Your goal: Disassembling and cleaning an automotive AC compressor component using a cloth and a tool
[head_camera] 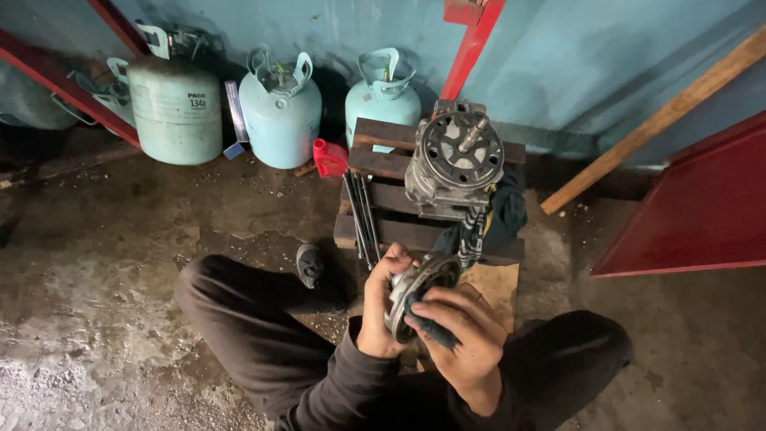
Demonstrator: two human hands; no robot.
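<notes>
The left hand (pixel 377 307) is wrapped around the rim of a round metal disc part (pixel 420 286), fingers curled over its upper edge and holding it tilted on edge above the lap, while the right hand (pixel 463 335) presses a dark cloth (pixel 431 329) flat against the disc's face, fingers spread over it. The disc sits just in front of the low wooden pallet (pixel 391 164), at its near edge. On that pallet stands a grey compressor body (pixel 451 164) with its shaft pointing up, a dark rag (pixel 503 211) draped just beside it and 2 thin black rods (pixel 363 215) lying along the slats. Behind the pallet, against the blue wall, stand 3 pale green gas cylinders (pixel 279 112), with a small red container (pixel 329 157) touching the pallet's far corner
</notes>
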